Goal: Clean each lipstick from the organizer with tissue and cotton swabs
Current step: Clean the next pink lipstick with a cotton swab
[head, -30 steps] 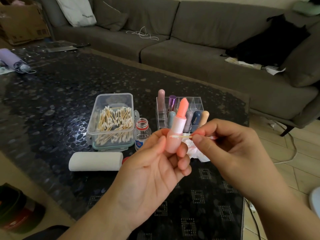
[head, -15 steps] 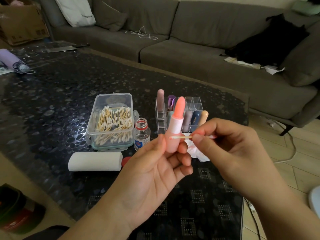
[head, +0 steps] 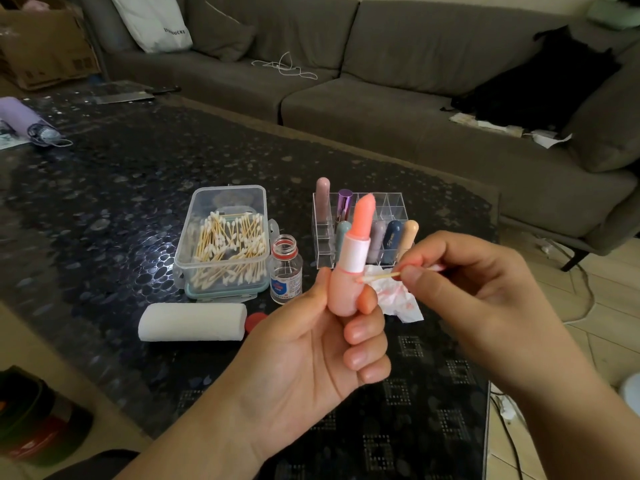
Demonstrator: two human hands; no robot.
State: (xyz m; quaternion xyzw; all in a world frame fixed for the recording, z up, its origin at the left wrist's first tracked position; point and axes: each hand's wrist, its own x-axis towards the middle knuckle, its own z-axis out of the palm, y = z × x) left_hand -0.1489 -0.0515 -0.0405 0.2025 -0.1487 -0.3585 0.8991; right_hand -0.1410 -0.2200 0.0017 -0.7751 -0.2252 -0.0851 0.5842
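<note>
Your dark pebble-patterned glass table (head: 104,188) stands before a grey sofa (head: 381,98). Since half a second ago the swab tip has dropped lower on the tube. Your left hand (head: 311,351) grips the open pink lipstick (head: 353,258) upright; your right hand (head: 460,292) pinches a wooden cotton swab (head: 377,276), tip touching the tube's collar, above a stained white tissue (head: 398,296) and the clear acrylic organizer (head: 391,209).

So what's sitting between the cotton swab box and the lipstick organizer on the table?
In the head view, a small open bottle stands between the swab box and the organizer, close beside the box.
</note>
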